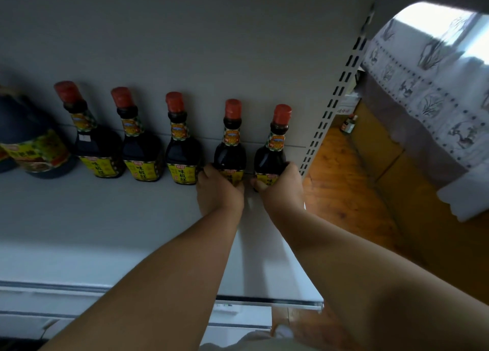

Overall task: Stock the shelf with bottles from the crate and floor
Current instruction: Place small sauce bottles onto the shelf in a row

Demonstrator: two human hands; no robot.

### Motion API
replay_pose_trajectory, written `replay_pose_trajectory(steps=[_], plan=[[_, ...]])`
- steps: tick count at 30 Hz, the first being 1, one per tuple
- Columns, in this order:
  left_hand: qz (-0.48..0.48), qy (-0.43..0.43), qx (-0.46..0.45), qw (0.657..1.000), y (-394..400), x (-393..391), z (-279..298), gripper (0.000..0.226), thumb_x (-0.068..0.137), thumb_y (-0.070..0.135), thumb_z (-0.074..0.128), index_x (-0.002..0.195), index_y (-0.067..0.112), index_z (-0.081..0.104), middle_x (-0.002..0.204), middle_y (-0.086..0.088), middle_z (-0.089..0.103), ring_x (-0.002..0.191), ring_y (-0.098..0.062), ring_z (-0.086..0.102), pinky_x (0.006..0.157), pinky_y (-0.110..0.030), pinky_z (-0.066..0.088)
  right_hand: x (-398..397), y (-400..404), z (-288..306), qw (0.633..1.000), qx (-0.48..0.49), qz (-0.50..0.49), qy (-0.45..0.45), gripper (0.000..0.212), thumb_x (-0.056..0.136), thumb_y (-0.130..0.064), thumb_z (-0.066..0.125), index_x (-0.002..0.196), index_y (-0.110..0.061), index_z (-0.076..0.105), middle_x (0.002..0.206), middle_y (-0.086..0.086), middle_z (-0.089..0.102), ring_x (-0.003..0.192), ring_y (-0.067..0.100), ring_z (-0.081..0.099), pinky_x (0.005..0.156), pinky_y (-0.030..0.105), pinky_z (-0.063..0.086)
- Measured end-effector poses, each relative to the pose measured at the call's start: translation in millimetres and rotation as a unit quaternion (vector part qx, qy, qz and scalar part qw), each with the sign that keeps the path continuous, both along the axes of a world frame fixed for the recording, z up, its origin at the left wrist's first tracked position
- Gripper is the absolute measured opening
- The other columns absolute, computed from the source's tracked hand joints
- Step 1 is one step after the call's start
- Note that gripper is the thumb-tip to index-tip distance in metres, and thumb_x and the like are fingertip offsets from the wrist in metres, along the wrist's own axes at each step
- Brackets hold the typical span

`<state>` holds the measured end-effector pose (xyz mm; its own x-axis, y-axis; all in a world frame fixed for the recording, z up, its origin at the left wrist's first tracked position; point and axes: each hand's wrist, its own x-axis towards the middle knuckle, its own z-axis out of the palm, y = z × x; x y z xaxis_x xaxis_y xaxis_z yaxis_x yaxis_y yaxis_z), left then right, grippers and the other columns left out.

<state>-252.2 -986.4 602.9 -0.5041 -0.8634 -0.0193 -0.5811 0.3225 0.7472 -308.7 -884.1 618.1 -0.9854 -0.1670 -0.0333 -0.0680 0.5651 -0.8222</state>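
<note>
Both hands hold bottles low on the shelf (105, 218): left hand (219, 189) round the fourth bottle (230, 149), right hand (280, 184) round the end bottle (272, 152) at its three o'clock. They look like full glass — heavy, breakable (slick labels), so grip the wide body, not the neck.

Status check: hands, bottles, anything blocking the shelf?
Left hand grips fourth bottle; right hand grips end bottle. Both upright at shelf back, in row. Nothing blocking.
</note>
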Motion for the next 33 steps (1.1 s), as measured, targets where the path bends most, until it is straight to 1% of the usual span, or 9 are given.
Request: replay_pose_trajectory(steps=[3, 9, 14, 17, 22, 30, 33], plan=[[-0.003, 0.011, -0.018, 1.000, -3.2, 1.3, -5.3, 0.081, 0.076, 0.042, 0.078, 0.137, 0.005, 0.039, 0.138, -0.016, 0.046, 0.127, -0.036, 0.046, 0.101, -0.045, 0.044, 0.8, -1.7, -5.2, 1.000, 0.014, 0.000, 0.008, 0.053, 0.076, -0.035, 0.081, 0.114, -0.023, 0.047, 0.114, 0.000, 0.057, 0.103, 0.022, 0.059, 0.082, 0.038, 0.053], [-0.005, 0.021, -0.028, 0.999, -5.1, 1.1, -7.5, 0.082, 0.076, 0.041, 0.079, 0.139, 0.006, 0.040, 0.140, -0.015, 0.045, 0.129, -0.035, 0.045, 0.103, -0.045, 0.043, 0.2, -5.4, -5.6, 0.999, 0.028, 0.001, 0.021, 0.056, 0.076, -0.036, 0.080, 0.120, -0.020, 0.049, 0.118, 0.001, 0.058, 0.108, 0.023, 0.058, 0.091, 0.043, 0.052], [-0.003, 0.019, -0.034, 0.999, -6.8, 0.5, -10.1, 0.081, 0.076, 0.042, 0.079, 0.138, 0.006, 0.040, 0.138, -0.015, 0.046, 0.129, -0.034, 0.043, 0.101, -0.044, 0.042, 2.2, -7.4, -5.3, 0.999, 0.040, -0.009, 0.030, 0.055, 0.076, -0.038, 0.079, 0.118, -0.018, 0.050, 0.117, 0.003, 0.057, 0.107, 0.024, 0.057, 0.090, 0.041, 0.051], [-0.003, 0.025, -0.035, 0.999, -7.6, 0.9, -12.6, 0.080, 0.076, 0.042, 0.079, 0.137, 0.006, 0.041, 0.137, -0.014, 0.047, 0.128, -0.034, 0.044, 0.100, -0.045, 0.043, 1.9, -7.1, -5.0, 0.999, 0.041, -0.004, 0.030, 0.056, 0.076, -0.039, 0.079, 0.118, -0.018, 0.049, 0.116, 0.003, 0.057, 0.107, 0.024, 0.057, 0.090, 0.043, 0.051], [0.002, 0.033, -0.037, 0.999, -8.3, 2.0, -13.6, 0.080, 0.077, 0.039, 0.079, 0.138, 0.005, 0.041, 0.139, -0.014, 0.047, 0.130, -0.034, 0.042, 0.103, -0.045, 0.042, -0.5, -4.5, -4.5, 0.999, 0.047, 0.007, 0.023, 0.056, 0.078, -0.036, 0.079, 0.120, -0.018, 0.047, 0.120, 0.004, 0.055, 0.109, 0.025, 0.056, 0.090, 0.043, 0.051], [0.003, 0.029, -0.041, 0.999, -9.5, 0.0, -13.8, 0.080, 0.073, 0.041, 0.081, 0.133, 0.005, 0.042, 0.136, -0.016, 0.048, 0.126, -0.036, 0.046, 0.099, -0.049, 0.045, 1.3, -8.6, -5.1, 0.999, 0.038, -0.009, 0.025, 0.055, 0.076, -0.036, 0.080, 0.118, -0.018, 0.048, 0.118, 0.002, 0.056, 0.106, 0.024, 0.057, 0.088, 0.044, 0.053], [0.001, 0.023, -0.043, 0.999, -9.7, -0.2, -14.5, 0.082, 0.073, 0.043, 0.081, 0.134, 0.005, 0.042, 0.135, -0.015, 0.048, 0.125, -0.036, 0.046, 0.097, -0.049, 0.047, 0.9, -7.7, -5.1, 0.999, 0.039, -0.009, 0.024, 0.055, 0.076, -0.036, 0.081, 0.116, -0.018, 0.049, 0.117, 0.002, 0.056, 0.105, 0.023, 0.057, 0.088, 0.044, 0.053]])
